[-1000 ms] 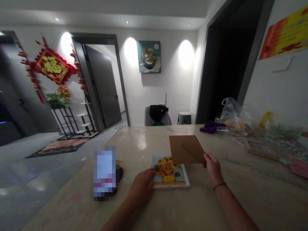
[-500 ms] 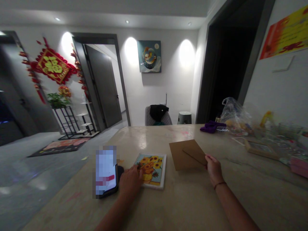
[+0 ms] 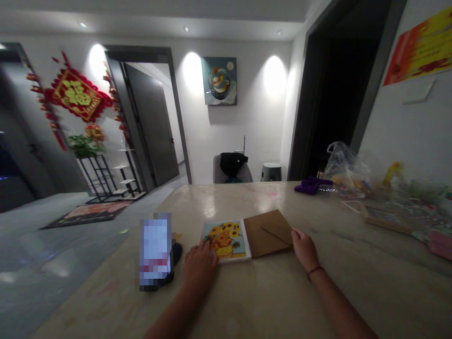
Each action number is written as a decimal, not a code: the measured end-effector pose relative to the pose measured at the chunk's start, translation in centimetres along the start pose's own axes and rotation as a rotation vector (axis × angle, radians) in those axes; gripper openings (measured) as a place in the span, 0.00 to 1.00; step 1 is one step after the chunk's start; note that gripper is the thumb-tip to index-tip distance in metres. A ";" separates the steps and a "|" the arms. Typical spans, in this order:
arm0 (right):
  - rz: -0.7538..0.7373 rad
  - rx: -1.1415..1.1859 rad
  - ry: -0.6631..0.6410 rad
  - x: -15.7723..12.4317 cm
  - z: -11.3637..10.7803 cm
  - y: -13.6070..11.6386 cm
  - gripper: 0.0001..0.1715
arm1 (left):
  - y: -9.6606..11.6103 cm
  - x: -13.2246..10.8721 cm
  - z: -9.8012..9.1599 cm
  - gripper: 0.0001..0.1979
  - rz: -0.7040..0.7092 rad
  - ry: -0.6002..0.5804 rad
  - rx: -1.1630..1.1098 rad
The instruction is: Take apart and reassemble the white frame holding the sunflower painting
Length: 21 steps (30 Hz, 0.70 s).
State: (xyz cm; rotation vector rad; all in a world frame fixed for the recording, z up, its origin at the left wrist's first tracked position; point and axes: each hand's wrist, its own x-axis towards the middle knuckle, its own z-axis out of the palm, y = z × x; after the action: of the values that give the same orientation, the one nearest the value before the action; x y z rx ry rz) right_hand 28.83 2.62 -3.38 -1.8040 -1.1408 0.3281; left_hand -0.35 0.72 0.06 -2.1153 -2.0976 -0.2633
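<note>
A small sunflower picture (image 3: 228, 241) with a white border lies on the table. My left hand (image 3: 201, 259) grips its left edge, fingers over the front and thumb out of sight. Directly to the right is a brown kraft envelope (image 3: 266, 235) with a diagonal flap line. The envelope's left side meets the picture's right edge; I cannot tell whether one overlaps the other. My right hand (image 3: 304, 247) pinches the envelope at its right corner. Left of my left hand, a phone (image 3: 155, 252) with a blurred screen leans upright on a dark round stand (image 3: 177, 253).
The marble-look table (image 3: 226, 301) spreads around my hands. On its right side are a purple cloth (image 3: 312, 185), a clear plastic bag (image 3: 348, 169), a wooden frame (image 3: 384, 219) and a pink item (image 3: 440, 243). A chair (image 3: 218, 170) with dark clothing stands beyond the far edge.
My left hand has shifted the picture to the right and turned it slightly. My right hand has brought the envelope left and lower, closing the gap between the two.
</note>
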 end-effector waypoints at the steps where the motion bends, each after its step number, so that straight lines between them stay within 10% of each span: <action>1: -0.002 -0.040 -0.015 0.0 -0.2 0.0 0.24 | 0.0 0.0 0.0 0.24 -0.004 -0.002 0.004; 7: 0.014 -0.304 -0.042 -0.9 -1.4 -0.9 0.18 | 0.3 -0.2 -0.2 0.24 -0.012 -0.015 -0.005; 13: -0.310 -0.759 0.165 -2.5 -1.4 -3.8 0.15 | 1.0 -1.0 -0.3 0.24 0.023 -0.020 -0.030; 21: -0.626 -0.471 -0.217 -5.1 1.7 -4.8 0.19 | 1.4 -1.4 -0.1 0.23 0.054 0.000 -0.023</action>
State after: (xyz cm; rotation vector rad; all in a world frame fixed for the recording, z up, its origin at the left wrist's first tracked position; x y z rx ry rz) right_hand 22.36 0.07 -1.55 -1.7059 -1.9885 -0.1346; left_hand 1.01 -0.64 -0.18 -2.1815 -2.0431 -0.2817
